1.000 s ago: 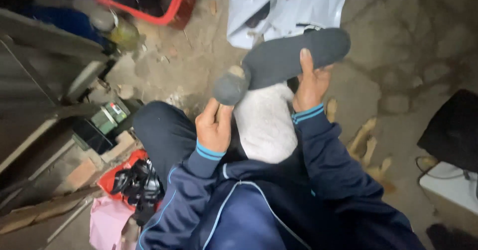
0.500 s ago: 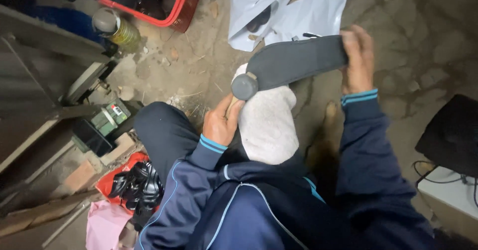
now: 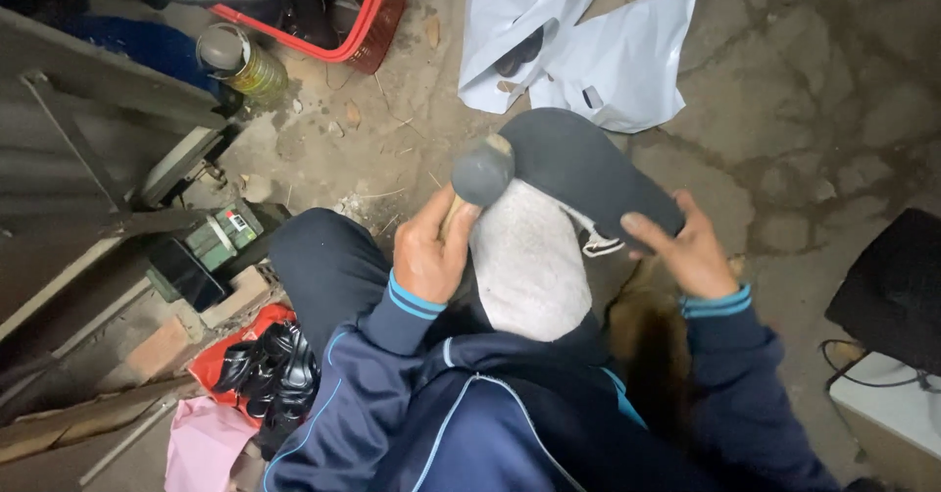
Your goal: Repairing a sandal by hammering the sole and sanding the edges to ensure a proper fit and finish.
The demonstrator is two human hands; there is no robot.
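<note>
My left hand grips the wooden handle of a hammer whose round grey head rests against the heel end of a dark shoe sole. My right hand holds the other end of that sole, thumb on top. The sole lies across a white cloth-covered form on my lap. Both arms wear dark blue sleeves with light blue cuffs.
White plastic bags lie on the cracked concrete floor ahead. A red basket with shoes and a tin can stand at the upper left. Grey metal frame, bricks and small boxes at left. Black bags and pink cloth near my left knee. A black item at right.
The sole has turned and its right end has dropped toward my lap, with my right hand following down. The hammer head has stayed at the sole's left end.
</note>
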